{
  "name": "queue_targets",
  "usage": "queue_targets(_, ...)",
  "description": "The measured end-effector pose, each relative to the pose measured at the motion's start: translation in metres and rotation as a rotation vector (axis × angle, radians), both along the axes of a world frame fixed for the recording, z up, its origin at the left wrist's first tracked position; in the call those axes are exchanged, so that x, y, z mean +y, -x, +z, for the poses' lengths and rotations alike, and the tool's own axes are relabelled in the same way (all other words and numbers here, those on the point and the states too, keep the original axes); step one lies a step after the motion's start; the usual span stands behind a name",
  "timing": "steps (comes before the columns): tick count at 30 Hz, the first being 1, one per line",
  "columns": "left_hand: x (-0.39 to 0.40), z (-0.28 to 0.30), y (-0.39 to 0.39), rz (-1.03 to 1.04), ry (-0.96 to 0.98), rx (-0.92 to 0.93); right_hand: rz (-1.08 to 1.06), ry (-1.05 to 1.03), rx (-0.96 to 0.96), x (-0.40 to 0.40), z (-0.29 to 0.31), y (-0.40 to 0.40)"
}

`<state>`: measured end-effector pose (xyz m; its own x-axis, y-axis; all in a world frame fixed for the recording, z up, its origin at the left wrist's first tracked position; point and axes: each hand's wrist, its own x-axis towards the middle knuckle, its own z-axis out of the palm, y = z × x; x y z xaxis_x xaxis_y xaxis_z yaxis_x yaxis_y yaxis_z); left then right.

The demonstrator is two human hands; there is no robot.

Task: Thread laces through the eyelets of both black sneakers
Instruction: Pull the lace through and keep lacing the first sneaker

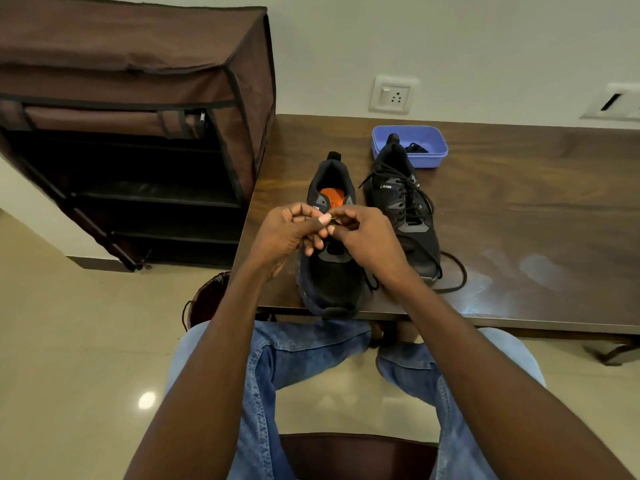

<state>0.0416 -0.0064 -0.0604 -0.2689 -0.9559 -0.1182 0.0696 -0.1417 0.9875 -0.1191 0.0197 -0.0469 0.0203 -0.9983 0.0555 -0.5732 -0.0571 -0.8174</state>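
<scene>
Both hands [332,233] pinch a lace tip [333,220] over the left sneaker [329,275].

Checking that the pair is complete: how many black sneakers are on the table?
2. One sneaker lies at the table's near edge under both hands; the other sneaker, already laced, stands just right of it, before the purple tub. None seems hidden.

Even indoor light, fairly bright, prob. from overhead: a round glare spot sits on the glossy floor [147,400] and pale sheen streaks the wooden table [519,268] at right. Shadows soft; the open fabric rack [138,188] goes near black inside, shelves hard to read. Wide-angle bend at edges (table edge and wall line curve). Centre fairly sharp, but fingertips of the left hand [287,233] and right hand [367,237] look slightly soft, maybe motion blur.
</scene>
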Motion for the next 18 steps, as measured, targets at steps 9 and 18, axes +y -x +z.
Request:
queue_targets(9,0.004,-0.004,0.002,0.11,-0.004,0.108,0.02,0.037,-0.209,-0.001,-0.003,-0.008)
queue_targets(18,0.003,-0.005,0.002,0.16,-0.014,0.052,-0.11,0.158,-0.024,0.001,-0.005,-0.011)
